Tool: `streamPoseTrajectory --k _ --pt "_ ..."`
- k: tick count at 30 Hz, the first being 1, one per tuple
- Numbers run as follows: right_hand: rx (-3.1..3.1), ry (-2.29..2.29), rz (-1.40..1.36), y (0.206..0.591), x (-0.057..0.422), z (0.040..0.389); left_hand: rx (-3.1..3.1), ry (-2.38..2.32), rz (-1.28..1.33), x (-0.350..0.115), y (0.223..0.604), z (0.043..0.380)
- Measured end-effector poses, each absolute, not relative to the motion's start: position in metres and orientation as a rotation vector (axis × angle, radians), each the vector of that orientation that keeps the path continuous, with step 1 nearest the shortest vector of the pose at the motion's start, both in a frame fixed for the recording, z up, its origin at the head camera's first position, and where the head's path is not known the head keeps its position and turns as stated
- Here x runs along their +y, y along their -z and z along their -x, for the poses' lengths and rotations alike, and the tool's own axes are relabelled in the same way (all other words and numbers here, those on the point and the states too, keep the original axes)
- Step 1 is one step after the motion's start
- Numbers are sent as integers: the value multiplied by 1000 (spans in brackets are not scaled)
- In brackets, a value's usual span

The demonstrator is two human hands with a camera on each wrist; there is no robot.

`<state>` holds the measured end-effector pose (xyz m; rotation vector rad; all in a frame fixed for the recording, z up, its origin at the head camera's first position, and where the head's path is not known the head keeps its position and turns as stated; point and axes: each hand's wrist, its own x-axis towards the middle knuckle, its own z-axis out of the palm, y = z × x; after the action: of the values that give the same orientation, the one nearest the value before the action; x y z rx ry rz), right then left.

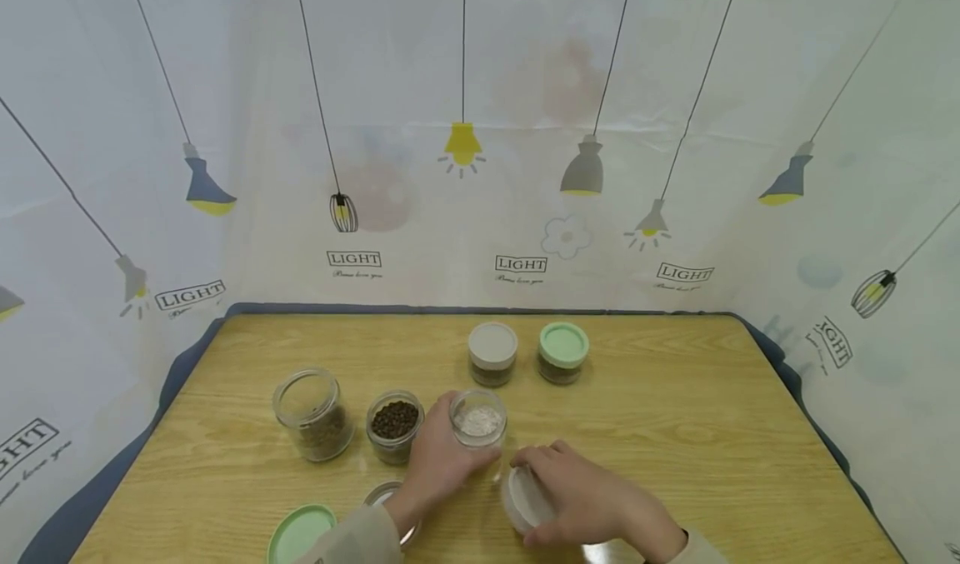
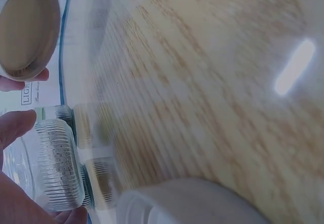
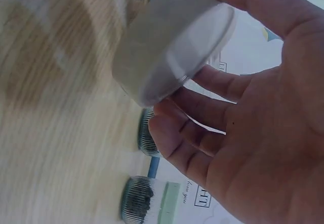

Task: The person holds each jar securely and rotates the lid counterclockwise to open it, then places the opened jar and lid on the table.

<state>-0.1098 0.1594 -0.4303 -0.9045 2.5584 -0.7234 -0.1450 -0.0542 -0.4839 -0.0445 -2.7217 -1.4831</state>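
Note:
My left hand (image 1: pixel 441 462) grips an uncapped glass jar (image 1: pixel 480 432) with white grainy contents, thumb on the near side and fingers around the far left side. In the left wrist view the ribbed wall of this jar (image 2: pixel 59 163) shows beside the thumb. To its right, my right hand (image 1: pixel 585 497) holds a round whitish lid (image 1: pixel 525 501) by its rim, tilted. The right wrist view shows the lid (image 3: pixel 167 47) between thumb and fingertips, apart from the jar. Left of the left hand stands an open jar of dark brown grains (image 1: pixel 395 422).
A larger open jar (image 1: pixel 313 418), partly filled with brownish contents, stands at the left. A green lid (image 1: pixel 300 535) lies at the front left; another white lid (image 1: pixel 381 492) is partly hidden under the left forearm. Farther back stand a white-lidded jar (image 1: pixel 492 354) and a green-lidded jar (image 1: pixel 562 351).

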Motion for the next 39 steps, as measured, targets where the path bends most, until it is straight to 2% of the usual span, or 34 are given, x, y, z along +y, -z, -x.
streamPoseTrajectory --k 11,17,21,27,39 --pt "2396 881 864 443 153 109 -2748 1445 63 -56 484 148" --pt "2413 878 939 461 140 104 -2750 1424 64 -55 483 149" --pt "2488 864 1090 474 132 101 -2743 1424 63 -56 481 150" --pt "2641 752 1331 490 119 101 -2734 1424 56 -56 480 150" --pt "2855 459 1323 503 107 95 -2746 1403 34 -56 481 150"
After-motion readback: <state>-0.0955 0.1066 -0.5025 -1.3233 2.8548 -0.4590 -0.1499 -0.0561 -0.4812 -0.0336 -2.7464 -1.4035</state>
